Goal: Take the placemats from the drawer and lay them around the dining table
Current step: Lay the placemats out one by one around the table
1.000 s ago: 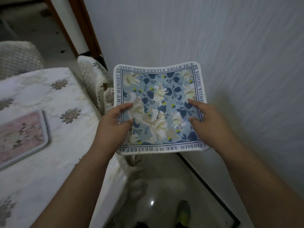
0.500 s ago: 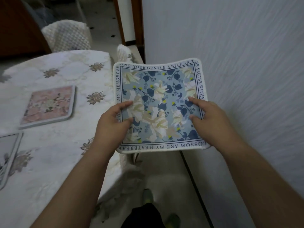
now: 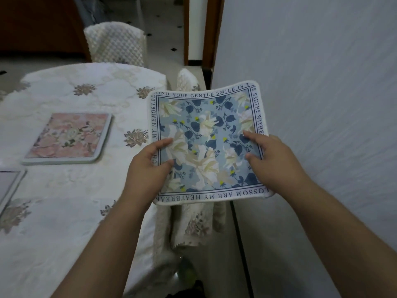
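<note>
Laid: pink floral placemat [image 3: 67, 138] and a second mat's corner [image 3: 9, 186] lie on the dining table [image 3: 71, 222].
In hand: blue floral placemat [image 3: 206, 145], in the air past the table's edge.
Left hand [image 3: 148, 171]: thumb and fingers pinch its left edge.
Right hand [image 3: 272, 160]: pinches its right edge.
Left to do: lay this mat, I judge; drawer unseen.

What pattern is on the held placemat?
Blue floral placemat, white blossoms, text border; head view.

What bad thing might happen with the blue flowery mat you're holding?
The blue placemat is held in the air by the left hand and right hand, partly out past the dining table edge. Let go too early and it may slip down onto the covered chair or the floor. Placed carelessly, it might crowd the pink placemat.
</note>
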